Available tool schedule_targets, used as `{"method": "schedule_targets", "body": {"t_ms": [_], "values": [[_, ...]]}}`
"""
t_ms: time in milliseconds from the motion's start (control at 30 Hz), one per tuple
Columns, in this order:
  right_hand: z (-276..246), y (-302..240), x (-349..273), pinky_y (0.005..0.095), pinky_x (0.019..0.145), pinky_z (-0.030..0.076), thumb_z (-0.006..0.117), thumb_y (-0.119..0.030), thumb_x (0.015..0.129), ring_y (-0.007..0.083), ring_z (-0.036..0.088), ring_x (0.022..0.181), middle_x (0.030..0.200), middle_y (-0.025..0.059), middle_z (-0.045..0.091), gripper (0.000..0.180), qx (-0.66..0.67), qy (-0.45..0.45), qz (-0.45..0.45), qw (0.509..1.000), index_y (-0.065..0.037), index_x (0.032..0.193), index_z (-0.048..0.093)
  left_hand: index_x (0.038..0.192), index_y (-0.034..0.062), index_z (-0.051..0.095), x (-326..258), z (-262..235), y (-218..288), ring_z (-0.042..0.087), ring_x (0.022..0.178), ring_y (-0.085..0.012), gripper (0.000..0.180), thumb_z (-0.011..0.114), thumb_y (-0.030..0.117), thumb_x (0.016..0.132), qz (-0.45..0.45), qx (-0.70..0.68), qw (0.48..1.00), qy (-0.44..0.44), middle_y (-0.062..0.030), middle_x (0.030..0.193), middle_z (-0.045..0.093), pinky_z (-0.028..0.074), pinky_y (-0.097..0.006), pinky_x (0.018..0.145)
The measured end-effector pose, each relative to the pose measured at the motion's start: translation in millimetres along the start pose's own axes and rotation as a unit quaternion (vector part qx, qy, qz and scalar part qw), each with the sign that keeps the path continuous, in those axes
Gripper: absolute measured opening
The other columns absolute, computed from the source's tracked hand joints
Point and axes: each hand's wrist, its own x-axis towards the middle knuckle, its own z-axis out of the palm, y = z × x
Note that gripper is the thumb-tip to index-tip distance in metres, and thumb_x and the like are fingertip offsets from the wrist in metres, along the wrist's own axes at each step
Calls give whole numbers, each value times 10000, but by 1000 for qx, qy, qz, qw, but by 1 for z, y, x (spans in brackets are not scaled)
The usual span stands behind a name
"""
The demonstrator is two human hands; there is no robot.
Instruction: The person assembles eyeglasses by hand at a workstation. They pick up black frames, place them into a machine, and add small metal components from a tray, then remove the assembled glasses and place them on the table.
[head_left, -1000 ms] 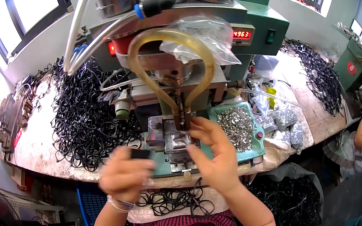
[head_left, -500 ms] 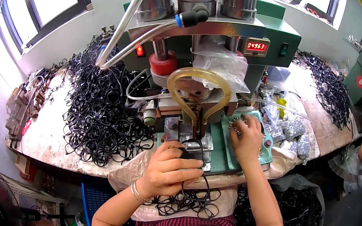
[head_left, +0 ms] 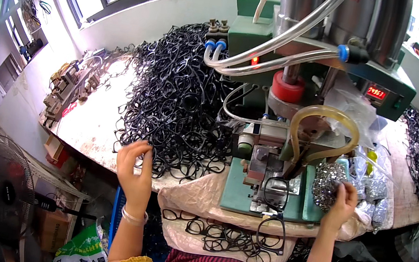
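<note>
My left hand is raised at the front edge of the table, beside a large heap of black eyeglass frames. Its fingers are bent with a gap to the thumb, and nothing shows between them. A single black eyeglass frame hangs from the metal fixture of the green press, one rim over the fixture and one below it. My right hand is at a pile of small shiny metal parts on a green tray. Its fingertips are drawn together at the pile's edge; what they pinch is too small to make out.
Above the fixture stand the press's red-collared ram and a yellowish looped tube. More eyeglass frames lie on a cloth over my lap. Bags of parts sit to the right. A fan stands at lower left.
My left hand has let go of the eyeglass frame at the fixture and moved left toward the heap. My right hand stays at the metal parts. The view has swung left.
</note>
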Motion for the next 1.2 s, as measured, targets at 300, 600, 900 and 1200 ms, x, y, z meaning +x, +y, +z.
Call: {"method": "schedule_targets", "body": {"t_ms": [300,600,900,1200], "values": [[30,-35,-19,247,834,498,711,-33,891,118,654,877,972,42,720,139,-170,-74,-27,982,5,1023,730,705,100,704,44,120,-49,552,960,-280,167,822,216,718,29,294,947,-128,-47,902,608,425,-417,818],[-24,-85,-50,288,836,486,679,35,857,166,633,895,964,62,693,136,-225,-106,-97,964,25,986,718,950,16,597,-2,103,8,491,721,-30,42,631,32,970,-155,-354,912,-138,35,859,565,434,-220,593],[100,-92,-54,271,833,510,719,-5,825,129,647,910,945,56,677,312,10,-193,-59,979,16,1123,628,1018,75,568,-37,84,21,523,838,-50,41,529,60,1018,-267,-452,843,-122,17,957,562,471,-220,723],[101,-114,-64,248,910,468,705,-6,871,96,629,970,1054,68,688,503,130,-249,64,958,24,1334,510,1043,-3,551,20,62,125,607,933,-235,73,520,57,1016,61,-572,811,-103,-169,1047,613,559,-371,812]]}}
